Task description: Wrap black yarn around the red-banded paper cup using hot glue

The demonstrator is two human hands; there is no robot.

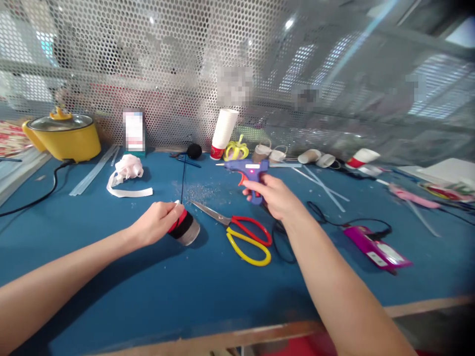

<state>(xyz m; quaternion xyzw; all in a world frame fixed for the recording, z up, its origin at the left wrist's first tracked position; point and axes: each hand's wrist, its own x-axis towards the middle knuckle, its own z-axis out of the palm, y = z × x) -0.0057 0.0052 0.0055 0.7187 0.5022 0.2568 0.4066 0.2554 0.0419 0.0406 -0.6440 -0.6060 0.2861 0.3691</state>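
Observation:
My left hand [158,222] grips a small cup [185,228] lying on its side on the blue table [148,296]; the cup is wrapped in red and black yarn. A black yarn strand [183,173] runs from it toward a black yarn ball [194,151] at the back. My right hand [276,195] holds a blue glue gun [248,170] by its handle, nozzle pointing left, just above the table. Scissors [245,235] with red and yellow handles lie between my hands.
A yellow electric pot [63,136] stands at the far left with its black cord. White ribbon [126,173], clear glue sticks [92,170], a stack of paper cups [223,131], cardboard tubes [315,157] and a magenta device [376,247] lie around. A perforated metal screen backs the table.

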